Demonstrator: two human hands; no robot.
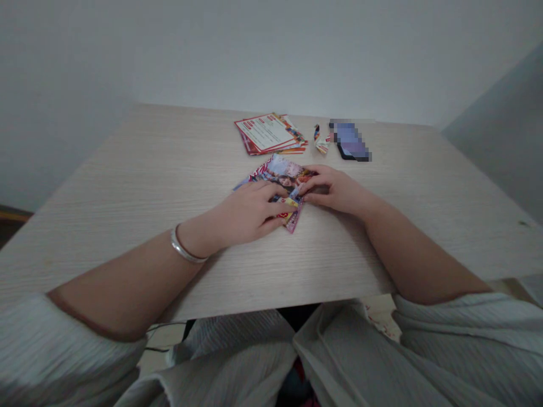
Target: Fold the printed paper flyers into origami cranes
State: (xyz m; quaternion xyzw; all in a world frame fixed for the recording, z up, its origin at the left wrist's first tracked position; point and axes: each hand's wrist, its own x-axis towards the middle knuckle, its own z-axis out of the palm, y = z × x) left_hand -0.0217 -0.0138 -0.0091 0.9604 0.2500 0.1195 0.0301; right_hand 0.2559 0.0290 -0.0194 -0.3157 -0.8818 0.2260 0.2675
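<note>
Several colourful picture cards (280, 169) lie fanned out and overlapping near the middle of the table. Across their lower left part rests my left hand (258, 212), palm down, its fingers stretched out and spread. My right hand (331, 189) is at their right edge, with thumb and bent fingers close together on the card there. Part of the cards' printing is hidden under both hands.
Behind my hands lies a loose pile of red-bordered printed cards (269, 133). To its right are a crumpled colourful wrapper (321, 141) and a dark phone (350, 141), partly pixelated. The pale wooden table (127, 169) meets a wall at its far edge.
</note>
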